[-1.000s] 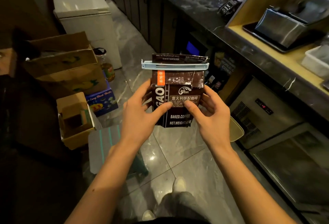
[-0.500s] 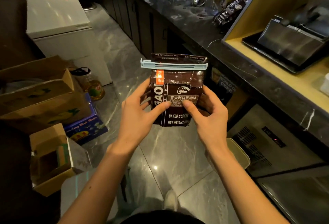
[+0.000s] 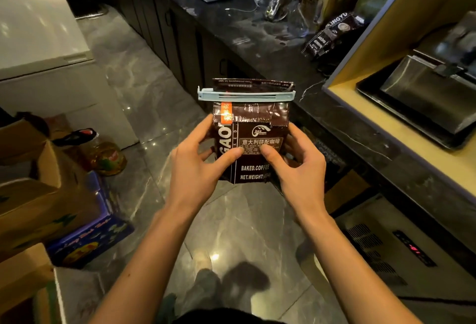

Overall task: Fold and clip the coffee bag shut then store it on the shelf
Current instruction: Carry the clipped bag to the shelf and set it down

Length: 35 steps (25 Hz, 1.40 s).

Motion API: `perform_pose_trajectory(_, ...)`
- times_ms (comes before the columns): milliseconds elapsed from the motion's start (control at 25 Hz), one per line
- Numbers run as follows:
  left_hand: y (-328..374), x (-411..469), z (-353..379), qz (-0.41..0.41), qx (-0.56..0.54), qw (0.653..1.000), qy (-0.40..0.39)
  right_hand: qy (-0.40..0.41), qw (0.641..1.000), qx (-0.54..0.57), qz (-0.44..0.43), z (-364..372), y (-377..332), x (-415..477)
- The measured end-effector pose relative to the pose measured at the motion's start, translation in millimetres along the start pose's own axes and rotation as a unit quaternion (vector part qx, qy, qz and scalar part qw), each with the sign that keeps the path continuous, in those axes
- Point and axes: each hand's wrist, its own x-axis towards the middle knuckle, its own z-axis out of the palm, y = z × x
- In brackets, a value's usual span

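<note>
I hold a dark brown coffee bag (image 3: 253,127) upright in front of me, above the floor. Its top is folded over and a pale blue clip (image 3: 246,95) is clamped across the fold. My left hand (image 3: 198,164) grips the bag's left side with the thumb on the front. On the right side my right hand (image 3: 296,166) does the same, thumb pressed on the label. The yellow shelf (image 3: 381,107) stands to the right, above the dark counter.
A dark marble counter (image 3: 257,40) runs along the right, with another coffee bag (image 3: 332,33), a laptop and clear wrappings on it. A metal tray sits on the shelf. Cardboard boxes (image 3: 33,194) and a white chest freezer (image 3: 46,53) stand at the left. Grey tiled floor lies below.
The view has moved forward along the counter; the boxes and freezer slid left and down. Both hands keep the same grip on the clipped bag.
</note>
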Motion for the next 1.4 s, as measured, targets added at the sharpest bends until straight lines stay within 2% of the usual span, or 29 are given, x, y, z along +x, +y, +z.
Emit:
perform_pose_trajectory(240, -35, 144, -23, 0.014, -0.019, 0.998, -0.061, 0.064, 0.998, -0.005, 0.008, 59, 6, 114)
perform_pose_trajectory(440, -68, 239, -8, 0.007, -0.03, 0.993, -0.116, 0.113, 0.992, -0.017, 0.043, 75, 30, 193)
perform_pose_trajectory(840, -123, 429, 105, 0.014, -0.025, 0.979, -0.2, 0.204, 0.975, 0.002, 0.083, 42, 109, 368)
perform_pose_trajectory(1080, -145, 536, 167, 0.031, -0.036, 0.965, -0.259, 0.268, 0.959, -0.024, 0.091, 23, 142, 462)
perform_pose_trajectory(1320, -198, 638, 227, -0.016, -0.085, 0.928, -0.361, 0.36, 0.92, -0.085, 0.126, 24, 185, 545)
perform_pose_trajectory(1400, -217, 672, 246, 0.005, -0.075, 0.909, -0.409, 0.395, 0.905, -0.089, 0.133, 31, 198, 570)
